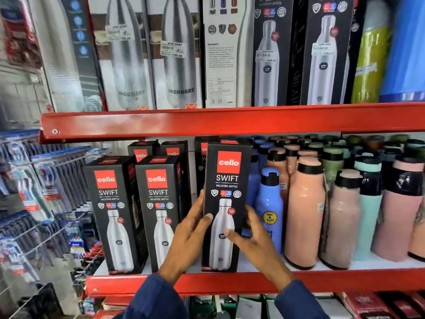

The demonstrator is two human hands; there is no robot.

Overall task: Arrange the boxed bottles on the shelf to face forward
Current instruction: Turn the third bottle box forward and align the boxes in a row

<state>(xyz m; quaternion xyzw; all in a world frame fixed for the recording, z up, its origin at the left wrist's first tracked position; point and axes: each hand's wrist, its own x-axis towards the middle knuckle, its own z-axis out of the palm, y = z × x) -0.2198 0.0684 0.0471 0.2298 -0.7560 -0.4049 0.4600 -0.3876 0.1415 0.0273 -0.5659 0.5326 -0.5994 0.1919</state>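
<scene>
A tall black Cello Swift bottle box [226,180] stands on the red shelf [230,282], its front towards me. My left hand [189,236] grips its left edge and my right hand [251,238] grips its right edge, thumbs across the front. Two matching boxes [110,203] [161,203] stand to its left at the shelf's front, also facing forward. More black boxes [172,150] stand behind them, partly hidden.
Loose blue [269,210], peach [304,215] and mint bottles crowd the shelf right of the held box. The upper red shelf [230,120] carries taller bottle boxes. Hanging toothbrush packs [34,192] fill wire hooks on the left.
</scene>
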